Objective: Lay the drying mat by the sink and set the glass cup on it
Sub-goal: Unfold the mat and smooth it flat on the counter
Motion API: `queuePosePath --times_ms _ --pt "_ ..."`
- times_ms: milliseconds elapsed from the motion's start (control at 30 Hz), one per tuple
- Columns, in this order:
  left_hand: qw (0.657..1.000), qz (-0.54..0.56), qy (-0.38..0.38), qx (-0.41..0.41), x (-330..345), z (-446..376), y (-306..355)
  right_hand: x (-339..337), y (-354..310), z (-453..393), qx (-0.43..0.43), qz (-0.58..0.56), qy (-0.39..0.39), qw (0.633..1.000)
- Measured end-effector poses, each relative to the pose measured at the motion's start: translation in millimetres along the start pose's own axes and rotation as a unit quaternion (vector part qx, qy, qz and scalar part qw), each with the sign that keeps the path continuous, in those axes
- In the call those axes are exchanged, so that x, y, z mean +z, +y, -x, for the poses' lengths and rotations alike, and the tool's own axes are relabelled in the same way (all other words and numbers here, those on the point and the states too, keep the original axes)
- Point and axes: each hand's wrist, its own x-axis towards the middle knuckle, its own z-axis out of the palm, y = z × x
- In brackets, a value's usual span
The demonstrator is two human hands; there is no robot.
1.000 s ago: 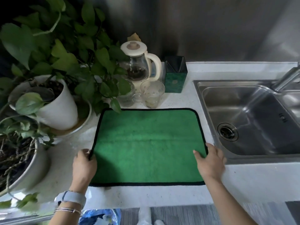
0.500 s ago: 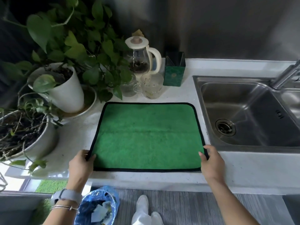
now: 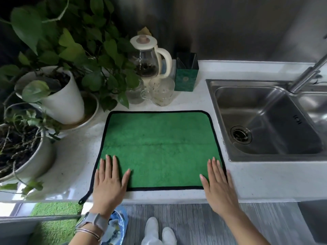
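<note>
So the mat [image 3: 159, 149] is down now, flat on the table [image 3: 247, 179] right beside the sink [image 3: 265, 121], its right edge just short of the sink rim. Half a second ago both hands were pinching the near corners and tugging it into place; now they've let go of the edge and lie palm-down on it. Left hand [image 3: 110, 181] is spread flat over the near-left corner, right hand [image 3: 216, 179] flat over the near-right corner with fingers close together, neither holding anything. Looks like a final smoothing press to me. There's a faint fold line across the middle but otherwise it sits flat, and a little hang loop sticks off the near-left corner.

So I'd call step one basically done. The cup [image 3: 161, 93] is untouched, standing on the table just past the mat's far edge, next to a glass mug [image 3: 136, 95] and in front of the teapot [image 3: 147, 57]. Next is just a reach forward, watching the plant [image 3: 74, 55] leaves hanging nearby.
</note>
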Motion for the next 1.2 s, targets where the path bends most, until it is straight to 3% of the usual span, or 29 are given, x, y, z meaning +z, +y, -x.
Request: queuePosePath --times_ms 200,300,433,733,933,1200 --pt "1.0 -0.002 -0.024 0.005 2 2 -5 -6 -5 7 0.023 -0.004 -0.01 1.0" --pt "1.0 -0.01 -0.011 0.026 -1 -7 -3 -18 -13 -9 0.02 -0.027 0.022 0.999" --pt "0.999 -0.02 0.005 0.034 -7 -24 1 -21 -20 -35 -0.022 -0.022 0.008 1.0" --pt "0.999 0.0 0.03 0.013 -5 -27 -6 -14 -14 -34 0.022 -0.014 0.006 1.0" --pt "0.997 0.036 0.051 0.037 -36 -99 19 -54 -42 -111 -0.012 -0.033 0.046 0.998" --pt "1.0 0.011 -0.019 -0.015 -46 -174 17 -61 -24 -188 0.019 0.015 0.01 1.0"
